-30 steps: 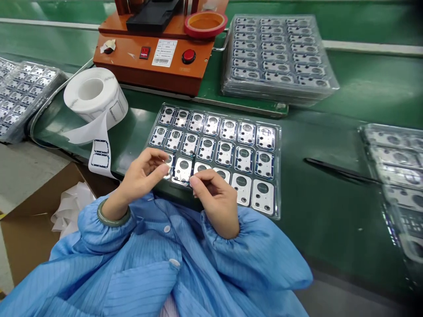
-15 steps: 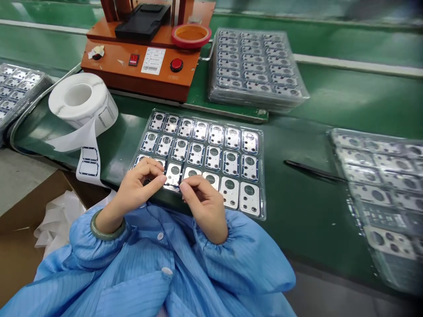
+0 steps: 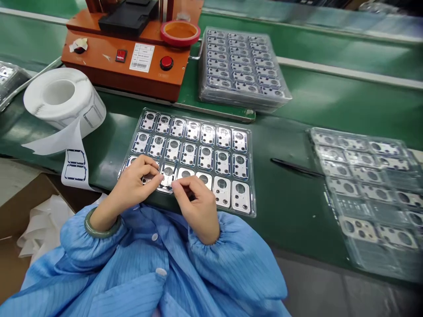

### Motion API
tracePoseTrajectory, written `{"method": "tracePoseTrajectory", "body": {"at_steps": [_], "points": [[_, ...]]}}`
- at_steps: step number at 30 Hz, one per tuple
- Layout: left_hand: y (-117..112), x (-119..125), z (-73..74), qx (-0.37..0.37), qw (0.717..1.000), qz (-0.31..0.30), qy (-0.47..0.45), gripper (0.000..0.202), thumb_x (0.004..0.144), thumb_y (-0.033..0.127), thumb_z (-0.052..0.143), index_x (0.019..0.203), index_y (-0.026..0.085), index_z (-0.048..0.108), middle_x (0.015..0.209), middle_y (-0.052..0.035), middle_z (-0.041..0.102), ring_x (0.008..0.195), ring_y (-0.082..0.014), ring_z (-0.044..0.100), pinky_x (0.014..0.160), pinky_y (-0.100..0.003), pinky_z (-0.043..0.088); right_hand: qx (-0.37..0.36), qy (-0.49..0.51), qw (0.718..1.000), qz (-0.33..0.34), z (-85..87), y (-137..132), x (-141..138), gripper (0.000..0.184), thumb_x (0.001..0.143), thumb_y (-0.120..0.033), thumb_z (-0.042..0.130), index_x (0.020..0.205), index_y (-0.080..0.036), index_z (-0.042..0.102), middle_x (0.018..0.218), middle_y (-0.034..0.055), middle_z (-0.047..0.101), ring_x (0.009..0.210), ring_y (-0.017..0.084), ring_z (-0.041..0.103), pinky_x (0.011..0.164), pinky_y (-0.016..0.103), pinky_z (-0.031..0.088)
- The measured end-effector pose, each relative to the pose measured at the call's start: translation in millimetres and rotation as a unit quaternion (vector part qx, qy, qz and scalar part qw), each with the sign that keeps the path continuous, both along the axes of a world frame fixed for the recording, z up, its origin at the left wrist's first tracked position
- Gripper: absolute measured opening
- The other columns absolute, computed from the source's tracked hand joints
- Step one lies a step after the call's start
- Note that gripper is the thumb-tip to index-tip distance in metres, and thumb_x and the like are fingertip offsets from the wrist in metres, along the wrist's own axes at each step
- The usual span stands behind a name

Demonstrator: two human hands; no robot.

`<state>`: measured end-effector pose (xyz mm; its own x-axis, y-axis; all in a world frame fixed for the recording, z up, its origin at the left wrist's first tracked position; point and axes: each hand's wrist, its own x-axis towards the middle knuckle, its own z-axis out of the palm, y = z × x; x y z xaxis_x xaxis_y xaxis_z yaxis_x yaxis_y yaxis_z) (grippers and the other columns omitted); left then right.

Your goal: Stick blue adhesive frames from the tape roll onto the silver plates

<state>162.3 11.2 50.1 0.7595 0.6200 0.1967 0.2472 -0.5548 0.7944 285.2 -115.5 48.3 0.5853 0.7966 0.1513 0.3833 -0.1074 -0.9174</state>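
Observation:
My left hand (image 3: 137,181) and my right hand (image 3: 196,204) meet over a clear plastic tray (image 3: 253,176). Thumb and forefinger of each are pinched at opposite sides of a thin dark-blue adhesive frame (image 3: 165,190), mostly covered by the fingertips. It lies over a silver metal plate (image 3: 168,171) in the tray's front row. The plates in the two rows behind carry dark-blue outlines. To the right in the front row, a bare-edged plate (image 3: 241,197) shows no blue border. Fingers of my left hand hide plates at the row's left end.
At left stands a white label roll (image 3: 41,105), its strip (image 3: 76,178) hanging over the table edge. Behind sits an orange machine (image 3: 109,66) with red tape (image 3: 180,42) on it. Stacked trays (image 3: 244,99), black tweezers (image 3: 294,167) and a partly filled tray (image 3: 360,207) lie rightward.
The camera view has shifted, moving the scene leftward. Both hands stay at the same plate, and the blue frame now sits closer against it.

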Motion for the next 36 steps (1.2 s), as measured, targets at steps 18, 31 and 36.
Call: {"method": "tracePoseTrajectory", "body": {"at_steps": [18, 31, 36], "points": [[3.0, -0.9, -5.4, 0.052, 0.998, -0.040, 0.026, 0.012, 0.080, 0.016, 0.062, 0.069, 0.017, 0.059, 0.098, -0.0049, 0.059, 0.090, -0.0149, 0.059, 0.079, -0.031, 0.048, -0.038, -0.104, 0.994, -0.004, -7.2, 3.2, -2.7, 0.020, 0.084, -0.020, 0.058, 0.064, -0.019, 0.056, 0.063, -0.0023, 0.053, 0.054, 0.009, 0.045, 0.053, 0.026, 0.037], [3.8, -0.6, -5.3, 0.079, 0.995, -0.046, 0.036, 0.011, 0.081, 0.016, 0.061, 0.071, 0.017, 0.059, 0.096, -0.0044, 0.059, 0.090, -0.0151, 0.058, 0.077, -0.030, 0.048, -0.047, -0.123, 0.991, 0.013, -7.6, 4.5, -1.9, 0.021, 0.083, -0.019, 0.058, 0.063, -0.019, 0.055, 0.062, -0.0025, 0.052, 0.054, 0.010, 0.047, 0.053, 0.025, 0.037], [4.1, -0.5, -5.5, 0.089, 0.994, -0.048, 0.036, 0.011, 0.082, 0.016, 0.061, 0.071, 0.017, 0.059, 0.095, -0.0045, 0.059, 0.089, -0.0147, 0.057, 0.077, -0.029, 0.047, -0.052, -0.126, 0.991, 0.013, -8.3, 5.5, -1.7, 0.021, 0.083, -0.020, 0.058, 0.062, -0.019, 0.054, 0.061, -0.0024, 0.052, 0.054, 0.010, 0.047, 0.054, 0.026, 0.037]]}}
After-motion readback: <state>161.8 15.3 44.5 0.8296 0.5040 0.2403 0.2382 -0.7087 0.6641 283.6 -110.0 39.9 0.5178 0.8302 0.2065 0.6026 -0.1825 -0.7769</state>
